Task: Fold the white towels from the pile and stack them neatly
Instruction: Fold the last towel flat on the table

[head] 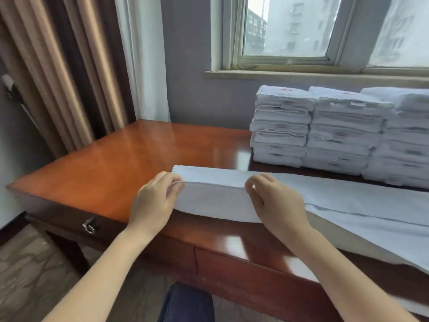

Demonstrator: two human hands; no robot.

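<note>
- While it is laid along the near edge of the desk [130, 156], the white towel [213, 201] is stretched toward the right edge, with its left end doubled over and raised off the wood.
- Left hand [152, 201]: fingers curled, with the left corner of the raised fold pinched between thumb and fingertips.
- Right hand [276, 203]: fingers curled together, with the same fold pinched at its right corner.
- Folded towels [336, 133]: three white stacks set side by side at the far right corner of the desk, touching one another, just behind the stretched towel.
- Drawer pull [89, 226]: metal, fixed to the desk front below the near left corner.
- Curtains [76, 66]: brown and beige, hung beyond the far left corner.
- Window [287, 26]: set in the wall above the stacks.
</note>
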